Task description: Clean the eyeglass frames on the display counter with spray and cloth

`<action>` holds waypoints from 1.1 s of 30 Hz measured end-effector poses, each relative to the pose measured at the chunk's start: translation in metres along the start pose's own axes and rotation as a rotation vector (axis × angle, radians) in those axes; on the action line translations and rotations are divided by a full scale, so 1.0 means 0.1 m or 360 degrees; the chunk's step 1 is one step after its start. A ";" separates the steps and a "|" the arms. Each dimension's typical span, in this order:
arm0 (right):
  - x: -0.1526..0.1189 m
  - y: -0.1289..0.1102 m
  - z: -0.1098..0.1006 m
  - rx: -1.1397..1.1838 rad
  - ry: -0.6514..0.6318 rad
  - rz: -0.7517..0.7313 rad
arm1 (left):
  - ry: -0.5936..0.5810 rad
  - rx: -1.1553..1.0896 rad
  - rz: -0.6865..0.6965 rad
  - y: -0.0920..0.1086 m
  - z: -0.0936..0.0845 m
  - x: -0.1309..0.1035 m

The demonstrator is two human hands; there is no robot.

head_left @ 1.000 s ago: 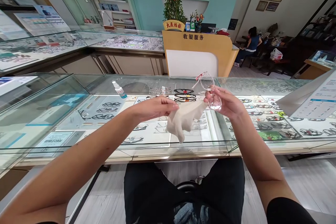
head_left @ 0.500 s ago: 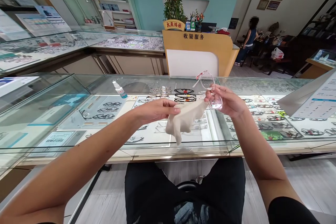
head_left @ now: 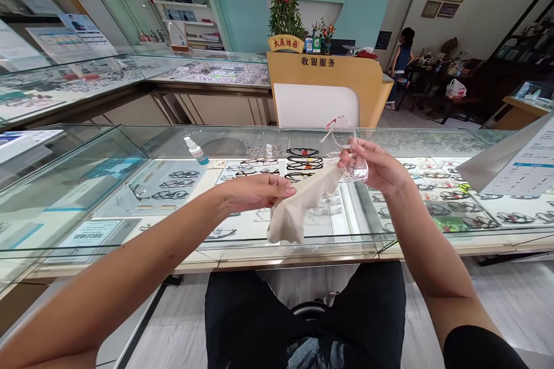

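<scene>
Over the glass counter, my left hand (head_left: 259,190) pinches one end of a beige cloth (head_left: 292,216) between thumb and fingers. The cloth hangs down and stretches up to my right hand (head_left: 378,167). That hand is closed on a pair of clear-framed eyeglasses (head_left: 356,168), holding them at the middle with one lens up and one down; a pinkish temple arm sticks out at the upper left. The cloth's upper corner meets the fingers of my right hand beside the glasses.
A white spray bottle (head_left: 196,151) stands on the glass counter (head_left: 277,251) at the left. Dark-framed glasses (head_left: 303,165) lie behind the cloth. A folded printed card (head_left: 519,164) stands at the right. A person (head_left: 402,66) stands in the back right.
My left hand has moved slightly down and its end of the cloth hangs lower and further left. The glasses have barely shifted. The person at the back has moved a little left.
</scene>
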State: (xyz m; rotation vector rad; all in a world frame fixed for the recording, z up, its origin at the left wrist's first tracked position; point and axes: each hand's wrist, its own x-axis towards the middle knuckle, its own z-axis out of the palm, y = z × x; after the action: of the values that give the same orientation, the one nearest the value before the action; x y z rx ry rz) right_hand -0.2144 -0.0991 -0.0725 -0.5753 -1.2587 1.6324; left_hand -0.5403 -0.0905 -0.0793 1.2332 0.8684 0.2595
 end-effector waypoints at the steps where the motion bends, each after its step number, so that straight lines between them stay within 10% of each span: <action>1: 0.00 0.00 0.00 0.0004 -0.0001 -0.0001 | -0.0010 0.0002 0.0008 0.00 0.01 0.00; 9: 0.03 0.10 -0.04 0.0043 -0.0007 0.0074 | 0.0140 -0.0113 0.0382 0.07 0.10 -0.03; 33: 0.15 -0.06 0.04 -0.0025 0.0012 -0.0012 | -0.0123 0.0127 0.0018 -0.03 0.06 0.02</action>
State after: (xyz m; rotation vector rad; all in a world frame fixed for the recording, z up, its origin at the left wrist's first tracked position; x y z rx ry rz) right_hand -0.2213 -0.0880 -0.0632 -0.5855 -1.2680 1.6141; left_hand -0.5356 -0.0949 -0.0829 1.3140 0.8118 0.1865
